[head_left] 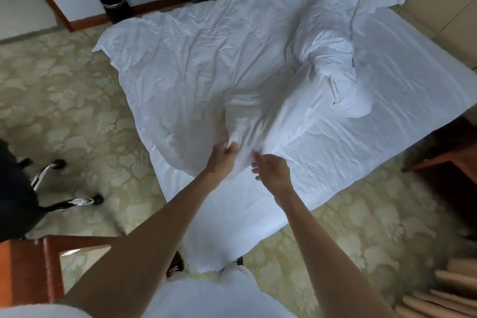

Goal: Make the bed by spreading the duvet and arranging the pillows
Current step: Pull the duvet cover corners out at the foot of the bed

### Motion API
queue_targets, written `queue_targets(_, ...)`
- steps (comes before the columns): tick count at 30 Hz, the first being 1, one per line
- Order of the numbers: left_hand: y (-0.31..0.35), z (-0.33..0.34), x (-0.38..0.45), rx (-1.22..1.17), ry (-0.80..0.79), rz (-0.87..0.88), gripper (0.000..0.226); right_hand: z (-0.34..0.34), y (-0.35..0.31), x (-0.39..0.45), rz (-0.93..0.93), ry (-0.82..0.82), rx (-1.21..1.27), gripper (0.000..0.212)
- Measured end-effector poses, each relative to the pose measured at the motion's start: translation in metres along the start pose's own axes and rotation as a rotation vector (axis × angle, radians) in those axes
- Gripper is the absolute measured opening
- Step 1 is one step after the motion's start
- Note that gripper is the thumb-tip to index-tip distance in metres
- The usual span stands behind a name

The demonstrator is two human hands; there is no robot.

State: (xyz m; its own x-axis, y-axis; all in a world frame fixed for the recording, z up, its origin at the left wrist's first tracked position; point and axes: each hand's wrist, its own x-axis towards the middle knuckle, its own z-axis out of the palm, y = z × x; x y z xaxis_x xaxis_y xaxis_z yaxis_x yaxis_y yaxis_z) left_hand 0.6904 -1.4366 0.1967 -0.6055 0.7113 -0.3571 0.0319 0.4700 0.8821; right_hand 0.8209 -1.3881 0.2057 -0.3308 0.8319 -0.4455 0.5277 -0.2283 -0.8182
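Left hand (224, 155) grips duvet (206, 59); right hand (271, 171) open beside it.

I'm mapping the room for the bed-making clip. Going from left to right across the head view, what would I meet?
Office chair → black waste bin → crumpled duvet → left hand gripping it → right hand, open → bare sheet → dark wooden furniture.

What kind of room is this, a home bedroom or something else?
Probably a hotel room, though I can't be certain. The bed is dressed all in white with a rumpled duvet, the floor is patterned carpet, and a small black waste bin stands by the wall near dark wooden furniture.
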Motion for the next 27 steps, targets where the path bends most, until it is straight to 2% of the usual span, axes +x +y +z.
queue_targets(2,-0.002,0.000,-0.022,0.075,-0.072,0.109,0.029,0.001,-0.011,0.005,0.148,-0.041,0.116,0.064)
queue_targets(4,-0.008,0.000,-0.044,0.315,-0.128,0.217,0.028,0.002,-0.016,0.006,0.258,-0.085,0.109,0.070)
queue_targets(7,-0.018,-0.005,-0.075,0.585,-0.105,0.413,0.026,0.002,-0.004,0.009,0.352,-0.065,0.151,0.064)
queue_targets(9,-0.024,-0.014,-0.095,0.625,-0.085,0.585,0.025,0.004,0.008,0.001,0.358,-0.012,0.155,0.051)
queue_targets(11,-0.035,-0.023,-0.107,0.619,-0.090,0.635,0.026,0.011,0.020,-0.017,0.318,0.049,0.132,0.051)
queue_targets(13,-0.043,-0.032,-0.115,0.559,-0.165,0.521,0.032,0.016,0.030,-0.045,0.285,0.100,0.195,0.046)
queue_targets(16,-0.040,-0.044,-0.121,0.356,-0.286,0.130,0.046,0.018,0.043,-0.082,0.234,0.094,0.271,0.042)
queue_targets(18,-0.029,-0.044,-0.115,0.158,-0.240,-0.045,0.053,0.022,0.049,-0.094,0.178,0.085,0.240,0.049)
queue_targets(21,-0.013,-0.029,-0.093,0.015,-0.049,-0.145,0.054,0.027,0.053,-0.103,0.121,0.072,0.137,0.049)
queue_targets(24,-0.002,-0.004,-0.074,0.032,-0.047,-0.204,0.051,0.024,0.055,-0.108,0.099,0.059,0.029,0.048)
queue_targets(27,0.001,0.016,-0.060,0.021,0.055,-0.247,0.045,0.012,0.055,-0.104,0.026,-0.036,-0.198,0.044)
